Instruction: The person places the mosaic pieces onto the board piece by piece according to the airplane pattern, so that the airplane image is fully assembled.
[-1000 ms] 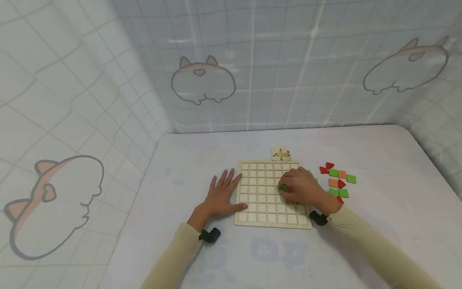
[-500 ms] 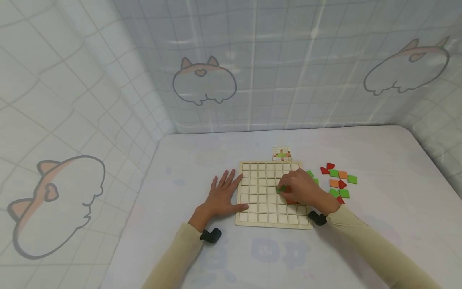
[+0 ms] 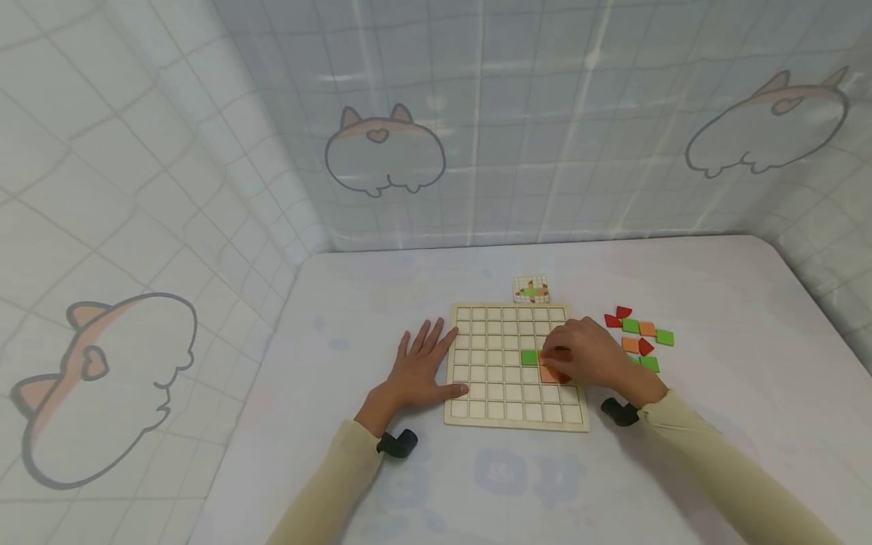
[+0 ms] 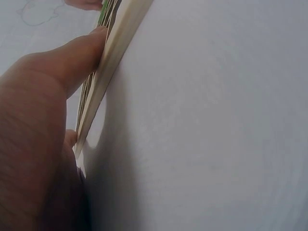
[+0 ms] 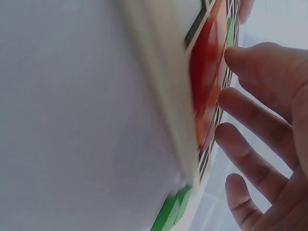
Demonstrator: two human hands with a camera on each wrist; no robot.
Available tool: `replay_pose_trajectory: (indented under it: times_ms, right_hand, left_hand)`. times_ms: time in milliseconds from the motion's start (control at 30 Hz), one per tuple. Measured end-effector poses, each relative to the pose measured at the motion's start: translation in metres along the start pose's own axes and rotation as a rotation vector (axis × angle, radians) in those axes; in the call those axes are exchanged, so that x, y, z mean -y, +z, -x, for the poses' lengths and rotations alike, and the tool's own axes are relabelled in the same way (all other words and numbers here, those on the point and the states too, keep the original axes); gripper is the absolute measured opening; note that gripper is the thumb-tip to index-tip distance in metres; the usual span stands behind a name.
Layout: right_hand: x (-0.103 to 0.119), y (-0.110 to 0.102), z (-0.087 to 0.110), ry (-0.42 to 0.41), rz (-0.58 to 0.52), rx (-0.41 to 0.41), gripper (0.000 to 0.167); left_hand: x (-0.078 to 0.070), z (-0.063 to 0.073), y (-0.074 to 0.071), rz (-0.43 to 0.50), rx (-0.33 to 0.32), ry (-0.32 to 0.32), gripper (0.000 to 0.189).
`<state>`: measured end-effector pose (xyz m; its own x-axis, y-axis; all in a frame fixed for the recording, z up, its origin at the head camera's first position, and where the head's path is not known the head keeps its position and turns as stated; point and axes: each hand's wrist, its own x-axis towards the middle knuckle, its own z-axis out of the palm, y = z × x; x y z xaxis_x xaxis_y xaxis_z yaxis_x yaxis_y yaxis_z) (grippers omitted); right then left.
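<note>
A square wooden grid board lies flat on the table. My left hand is spread at its left edge, with the thumb on the rim in the left wrist view. Above the board's right part is my right hand, its fingers bent loosely and apart over the tiles, with nothing seen between them. A green square tile sits in a cell just left of its fingertips. Below the fingers lie an orange tile and a red tile; the hand partly covers them.
A small pattern card lies behind the board. To the right are loose tiles: red pieces, orange squares and green squares. A tiled-pattern curtain rises behind the table.
My right hand has let go of the green tile, now flat in its cell, and has shifted right. The left hand stays where it was.
</note>
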<state>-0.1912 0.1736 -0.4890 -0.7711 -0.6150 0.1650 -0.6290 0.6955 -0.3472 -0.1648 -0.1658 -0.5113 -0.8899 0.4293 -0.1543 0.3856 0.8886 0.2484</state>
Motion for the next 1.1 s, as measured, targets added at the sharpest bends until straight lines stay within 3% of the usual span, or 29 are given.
replay_pose_trajectory:
  times_ms: [333, 633, 900, 1100]
  right_hand:
    - [-0.019, -0.011, 0.017, -0.023, -0.016, -0.069, 0.012]
    - [-0.036, -0.017, 0.032, 0.015, 0.091, -0.120, 0.014]
    - [-0.041, -0.022, 0.038, 0.102, 0.126, -0.087, 0.015]
    - [-0.042, -0.024, 0.037, 0.106, 0.192, -0.100, 0.012]
  left_hand:
    - [0.001, 0.000, 0.000, 0.003, -0.005, 0.000, 0.102]
    - [0.001, 0.000, 0.001, 0.012, -0.020, 0.011, 0.103]
    - [-0.001, 0.001, -0.002, 0.026, -0.017, 0.011, 0.102]
    - [-0.002, 0.001, -0.002, 0.018, -0.013, 0.012, 0.102]
